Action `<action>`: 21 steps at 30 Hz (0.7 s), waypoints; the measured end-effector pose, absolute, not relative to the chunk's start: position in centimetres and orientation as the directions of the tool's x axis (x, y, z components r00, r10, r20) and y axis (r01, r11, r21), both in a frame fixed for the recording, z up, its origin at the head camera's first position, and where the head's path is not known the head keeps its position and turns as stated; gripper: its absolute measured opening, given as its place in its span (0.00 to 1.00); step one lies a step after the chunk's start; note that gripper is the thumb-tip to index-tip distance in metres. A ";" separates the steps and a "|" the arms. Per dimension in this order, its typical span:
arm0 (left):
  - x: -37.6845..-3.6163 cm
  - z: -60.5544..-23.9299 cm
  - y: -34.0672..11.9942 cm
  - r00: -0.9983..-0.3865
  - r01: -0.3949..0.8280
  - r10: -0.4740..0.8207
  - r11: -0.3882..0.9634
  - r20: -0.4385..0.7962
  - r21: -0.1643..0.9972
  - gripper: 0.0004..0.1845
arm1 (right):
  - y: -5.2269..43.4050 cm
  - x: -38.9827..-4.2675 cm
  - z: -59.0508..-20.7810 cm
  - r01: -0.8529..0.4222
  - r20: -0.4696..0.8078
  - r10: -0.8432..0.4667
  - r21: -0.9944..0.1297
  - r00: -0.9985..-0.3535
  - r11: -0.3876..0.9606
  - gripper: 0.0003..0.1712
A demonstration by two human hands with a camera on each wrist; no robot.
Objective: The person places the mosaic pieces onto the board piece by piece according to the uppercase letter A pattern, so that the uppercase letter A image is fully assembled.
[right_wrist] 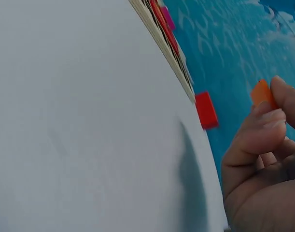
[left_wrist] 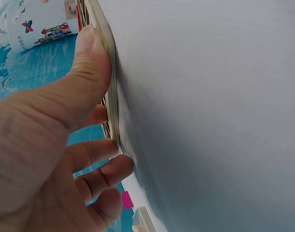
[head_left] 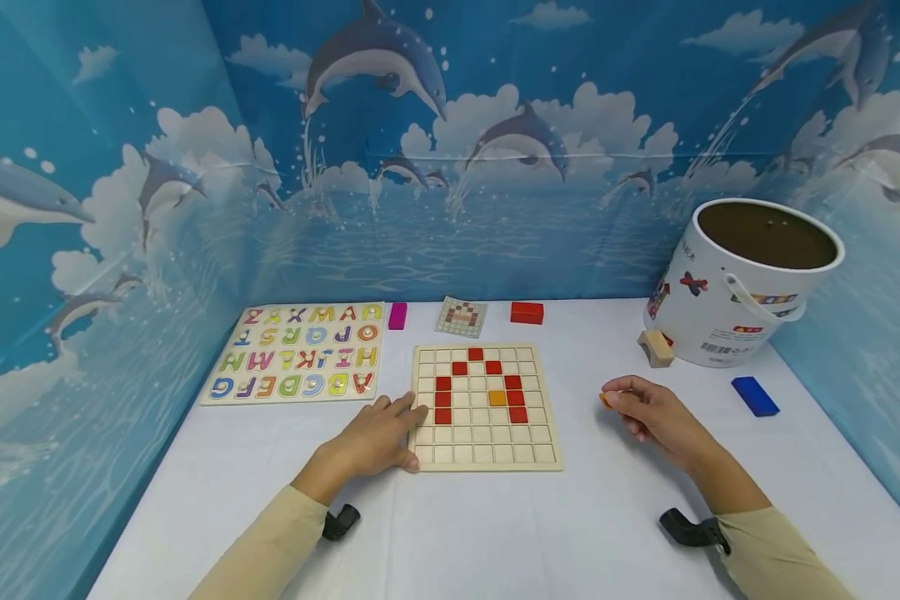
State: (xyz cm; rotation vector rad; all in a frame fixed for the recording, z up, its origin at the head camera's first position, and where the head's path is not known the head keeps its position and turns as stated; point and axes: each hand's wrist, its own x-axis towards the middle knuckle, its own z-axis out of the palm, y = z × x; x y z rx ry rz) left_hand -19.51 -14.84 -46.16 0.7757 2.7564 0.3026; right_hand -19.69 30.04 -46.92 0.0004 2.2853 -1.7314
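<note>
The left hand (head_left: 375,437) rests spread on the wooden grid board's (head_left: 484,454) 9 o'clock edge. The right hand (head_left: 648,412) pinches a small orange tile (right_wrist: 261,93), mostly hidden by fingertips in the head view.

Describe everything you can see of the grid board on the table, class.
The grid board is a pale, wooden-looking square tray lying flat on the white table, divided into small square cells. Red tiles fill some cells in an arch shape, with one orange tile inside; the remaining cells show bare. The left hand rests on its left edge, thumb against the rim. The right hand stays apart from it.
</note>
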 end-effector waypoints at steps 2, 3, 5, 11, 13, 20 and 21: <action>-19.5 -46.1 -14.8 -0.824 0.481 0.534 0.836 -0.191 0.264 0.47 | 28.8 -19.8 -47.0 0.158 -0.214 -0.200 -0.952 -0.956 0.262 0.30; -19.5 -46.0 -14.8 -0.824 0.482 0.534 0.836 -0.190 0.261 0.47 | 28.2 -19.9 -47.0 0.159 -0.214 -0.212 -0.955 -0.954 0.252 0.30; -19.5 -45.9 -14.7 -0.824 0.484 0.534 0.837 -0.188 0.256 0.48 | 27.0 -20.2 -47.2 0.155 -0.211 -0.235 -0.959 -0.949 0.236 0.30; -19.5 -46.0 -14.6 -0.822 0.484 0.537 0.835 -0.191 0.262 0.48 | 23.4 -20.6 -47.6 0.141 -0.209 -0.305 -0.963 -0.929 0.230 0.28; -19.5 -46.0 -14.5 -0.823 0.482 0.534 0.836 -0.194 0.261 0.48 | 22.3 -20.7 -47.6 0.131 -0.209 -0.328 -0.960 -0.921 0.247 0.27; -19.5 -46.1 -14.6 -0.826 0.483 0.529 0.842 -0.194 0.241 0.47 | 18.0 -22.1 -46.8 0.086 -0.201 -0.379 -0.950 -0.903 0.299 0.22; -19.5 -46.1 -14.6 -0.825 0.484 0.531 0.841 -0.194 0.243 0.47 | 17.3 -22.3 -46.8 0.077 -0.200 -0.373 -0.945 -0.906 0.318 0.21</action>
